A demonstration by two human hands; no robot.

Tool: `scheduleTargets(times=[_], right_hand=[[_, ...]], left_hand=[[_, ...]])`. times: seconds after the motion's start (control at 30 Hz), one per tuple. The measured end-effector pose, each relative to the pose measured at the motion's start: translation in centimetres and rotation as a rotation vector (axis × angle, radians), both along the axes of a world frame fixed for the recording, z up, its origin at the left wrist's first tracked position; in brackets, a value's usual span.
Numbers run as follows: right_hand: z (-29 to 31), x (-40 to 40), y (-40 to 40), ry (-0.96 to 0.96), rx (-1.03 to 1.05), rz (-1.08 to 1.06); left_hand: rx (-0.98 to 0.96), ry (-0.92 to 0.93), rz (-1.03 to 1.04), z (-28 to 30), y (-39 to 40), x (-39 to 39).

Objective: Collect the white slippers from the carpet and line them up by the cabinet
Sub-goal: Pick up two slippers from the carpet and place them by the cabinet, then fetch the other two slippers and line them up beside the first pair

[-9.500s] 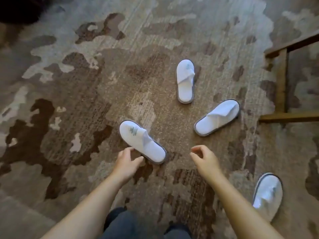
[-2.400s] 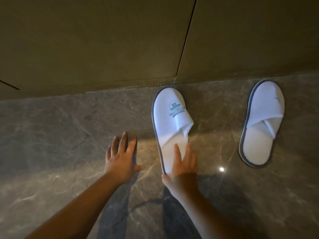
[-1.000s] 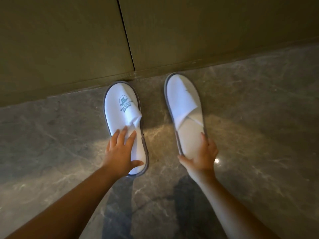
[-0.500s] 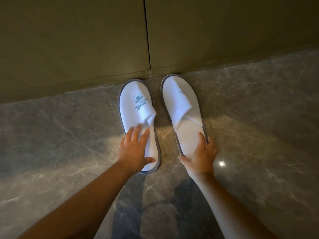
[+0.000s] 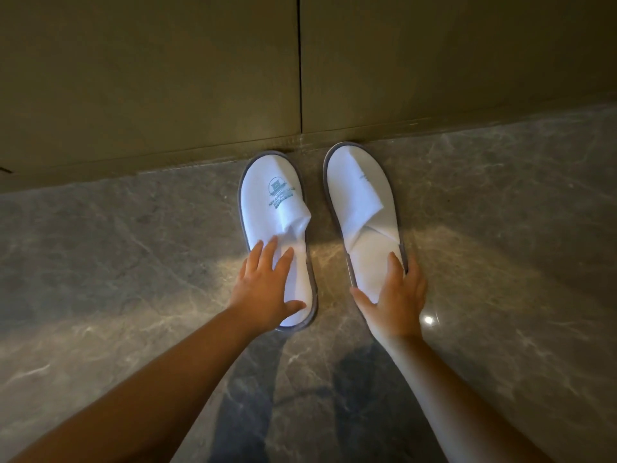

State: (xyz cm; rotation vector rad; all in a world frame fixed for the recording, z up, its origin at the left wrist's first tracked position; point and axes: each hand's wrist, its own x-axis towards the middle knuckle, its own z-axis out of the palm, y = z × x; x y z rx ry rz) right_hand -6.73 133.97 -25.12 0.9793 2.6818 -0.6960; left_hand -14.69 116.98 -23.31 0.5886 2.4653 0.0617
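Two white slippers with grey soles lie side by side on the stone floor, toes against the cabinet (image 5: 200,78). The left slipper (image 5: 273,208) carries a green logo; my left hand (image 5: 263,289) rests flat on its heel end with fingers spread. The right slipper (image 5: 362,202) has a folded strap, and my right hand (image 5: 395,295) clasps its heel, thumb on one side and fingers on the other edge. A narrow gap separates the two slippers.
The cabinet's olive doors fill the top of the view, with a vertical seam (image 5: 299,61) just above the gap between the slippers. Polished grey marble floor (image 5: 133,262) spreads left and right. A bright light reflection (image 5: 428,319) glints beside my right wrist.
Over the last second the two slippers have come closer together and straighter against the cabinet. Both hands have stayed on the heels.
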Motion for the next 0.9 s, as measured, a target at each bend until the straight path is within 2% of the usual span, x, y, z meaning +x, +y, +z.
scheduleTargets(times=[0.17, 0.23, 0.37, 0.5, 0.67, 0.77, 0.9], right_hand=[[6.4, -1.5, -0.7, 0.109, -0.025, 0.224], [11.4, -1.9, -1.9, 0.157, -0.106, 0.286], [24.0, -1.7, -4.7, 0.122, -0.276, 0.376], [38.5, -1.9, -7.8, 0.075, -0.423, 0.47], [55.3, -2.6, -13.8, 0.11, -0.558, 0.568], [63.0, -2.5, -18.9, 0.117, -0.632, 0.662], [70.7, -2.0, -27.1, 0.14, -0.723, 0.802]], left_hand=[[0.002, -0.13, 0.12, 6.9, -1.2, -0.6], [0.034, -0.178, 0.195, 11.5, -2.3, -0.1], [0.132, -0.223, 0.357, 23.3, -5.1, 1.8], [0.246, -0.197, 0.512, 37.4, -8.5, 3.5], [0.36, -0.099, 0.689, 54.4, -14.6, 5.6], [0.394, -0.029, 0.856, 62.2, -19.3, 7.6], [0.465, 0.046, 1.111, 69.7, -26.0, 11.0]])
